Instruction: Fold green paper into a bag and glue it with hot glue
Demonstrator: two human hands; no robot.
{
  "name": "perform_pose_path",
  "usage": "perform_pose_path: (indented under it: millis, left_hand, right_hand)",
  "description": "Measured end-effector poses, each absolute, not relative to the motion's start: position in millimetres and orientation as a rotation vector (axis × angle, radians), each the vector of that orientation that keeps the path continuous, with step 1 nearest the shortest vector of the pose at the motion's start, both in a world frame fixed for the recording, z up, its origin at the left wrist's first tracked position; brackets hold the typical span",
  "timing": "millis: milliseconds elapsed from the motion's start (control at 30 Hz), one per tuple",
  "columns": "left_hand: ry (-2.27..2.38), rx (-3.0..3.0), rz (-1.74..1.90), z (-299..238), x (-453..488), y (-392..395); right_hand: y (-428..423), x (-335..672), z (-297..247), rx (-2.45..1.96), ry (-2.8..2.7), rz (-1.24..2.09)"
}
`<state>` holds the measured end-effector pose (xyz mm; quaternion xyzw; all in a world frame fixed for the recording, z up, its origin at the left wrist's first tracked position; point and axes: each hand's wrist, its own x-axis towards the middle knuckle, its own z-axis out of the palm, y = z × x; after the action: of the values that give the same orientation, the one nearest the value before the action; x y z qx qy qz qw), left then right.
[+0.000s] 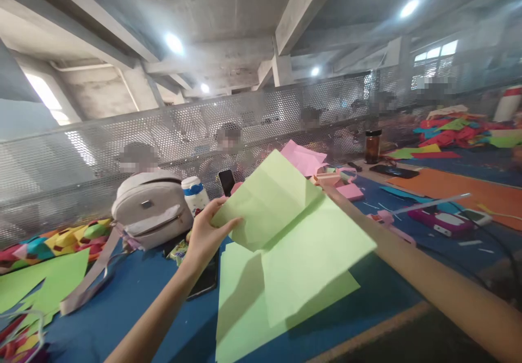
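Observation:
A creased sheet of light green paper (269,200) is raised over the table in front of me. My left hand (210,229) pinches its left edge between thumb and fingers. Behind the sheet's far right side my right hand is hidden; only its wrist and forearm show, so its grip cannot be seen. The sheet bends along a crease, with one half tilted up and the other sloping toward me. Beneath it, more light green paper (240,303) lies flat on the blue tabletop (163,308).
A pale backpack (150,205) and a white bottle (193,191) stand at the left, near green paper (53,276). Pink paper (302,159), a brown bottle (372,146), a purple device (440,220) and orange paper (457,191) lie or stand rightward. A perforated metal divider (261,112) runs behind.

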<state>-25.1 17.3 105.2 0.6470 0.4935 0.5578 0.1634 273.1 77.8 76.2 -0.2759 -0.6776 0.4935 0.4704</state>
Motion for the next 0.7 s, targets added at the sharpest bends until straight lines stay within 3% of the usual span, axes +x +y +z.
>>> perform_pose_path:
  millis: [133,433,700]
  left_hand:
    - [1.236,1.897,1.634,118,-25,14]
    - [1.147,1.378,1.673,103,-18,25]
    - [1.225,1.33,1.324,45,-19,29]
  right_hand:
    - [71,280,79,-0.516,-1.754,1.5]
    - [86,259,56,-0.842,-1.82,1.264]
    - [113,245,24,-0.835,-1.721,1.185]
